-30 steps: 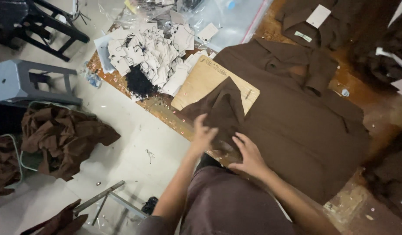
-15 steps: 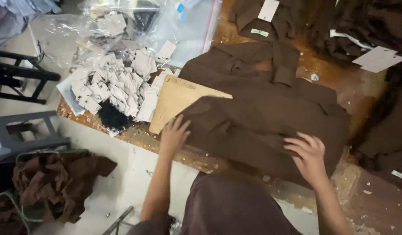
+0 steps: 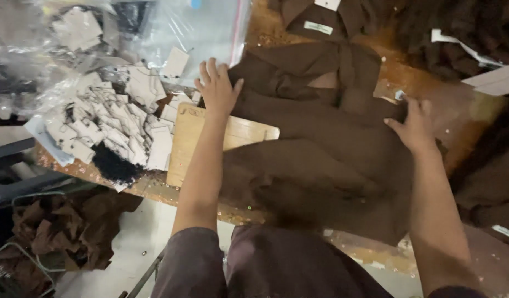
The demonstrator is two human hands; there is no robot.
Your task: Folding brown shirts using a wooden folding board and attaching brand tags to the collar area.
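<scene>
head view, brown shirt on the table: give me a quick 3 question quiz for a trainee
1. True or false: the left hand rests flat on the dark brown collared fabric shirt.
2. What lies under the shirt's left edge? A) flat tan cardboard sheet B) metal tray C) blue towel
3. Fill in: the right hand presses the shirt's ____ side.

Key: 1 true; 2 A; 3 right

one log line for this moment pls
left hand: flat on brown shirt shoulder | right hand: gripping shirt's right edge | under shirt: cardboard sheet | beside: paper tags
</scene>
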